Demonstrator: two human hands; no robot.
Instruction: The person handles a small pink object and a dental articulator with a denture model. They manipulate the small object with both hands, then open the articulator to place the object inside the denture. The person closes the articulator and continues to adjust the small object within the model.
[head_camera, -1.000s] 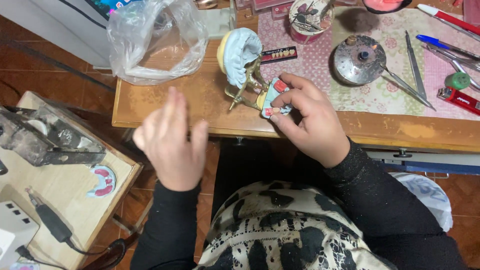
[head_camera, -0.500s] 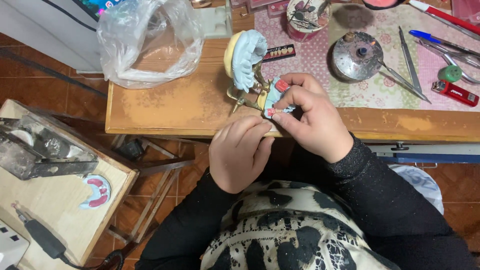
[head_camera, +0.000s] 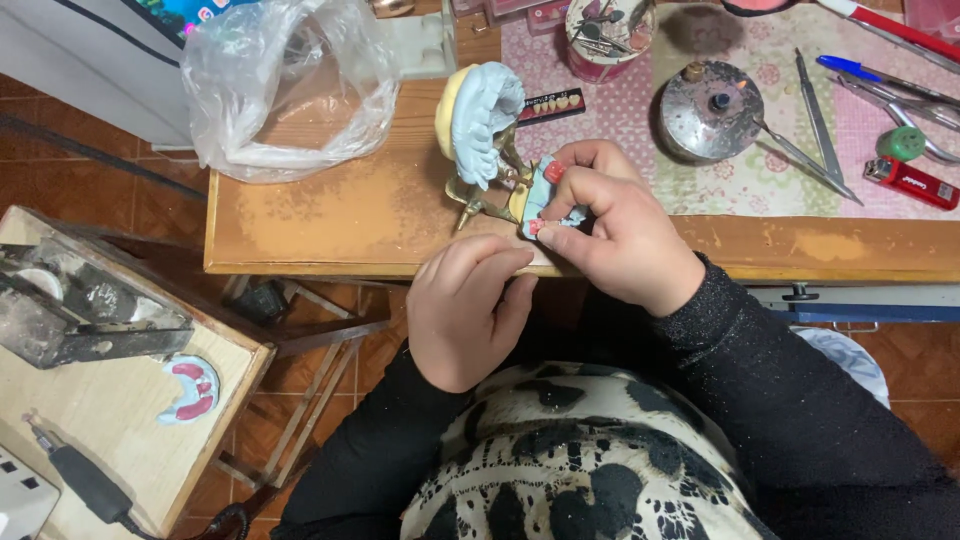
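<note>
2 hands: right hand (head_camera: 615, 235) grips the blue dental cast (head_camera: 543, 195); left hand (head_camera: 468, 305) curled, holding nothing.

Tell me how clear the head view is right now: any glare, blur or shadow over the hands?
Head view: sharp, evenly lit; right hand and left hand unblurred; soft shadow under the hands at the table edge; mild glare on the plastic bag and metal lid; edges slightly bowed.

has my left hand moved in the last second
Yes. The left hand has come in from open space left of the right hand to the wooden table edge, fingertips beside it.
</note>
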